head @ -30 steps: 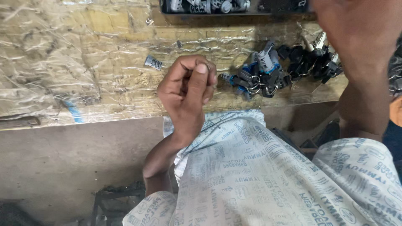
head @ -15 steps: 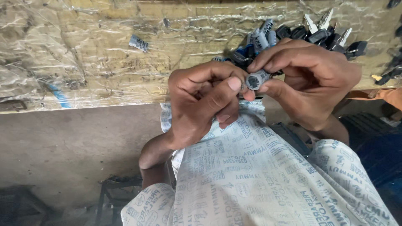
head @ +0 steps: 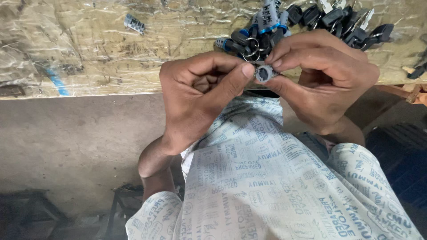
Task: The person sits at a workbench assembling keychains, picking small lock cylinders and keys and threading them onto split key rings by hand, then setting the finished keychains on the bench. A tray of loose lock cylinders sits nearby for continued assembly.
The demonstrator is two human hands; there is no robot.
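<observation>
My left hand (head: 195,95) and my right hand (head: 322,75) meet in front of my chest over a small round grey metal part (head: 263,73). The part is pinched between my right thumb and fingers, and my left thumb tip presses against it from the left. Just behind my hands, on the plastic-covered bench (head: 89,53), lies a heap of black-headed keys and key rings (head: 307,20), some with blue tags.
A small grey tagged piece (head: 134,23) lies alone on the bench at upper left. The bench's front edge drops to a bare concrete floor (head: 80,146). Dark metal frames (head: 40,213) stand low at the left. My printed white shirt fills the bottom.
My right hand came down from the key heap to meet my left hand, bringing the small part. Both hands now sit closer together and nearer the camera.
</observation>
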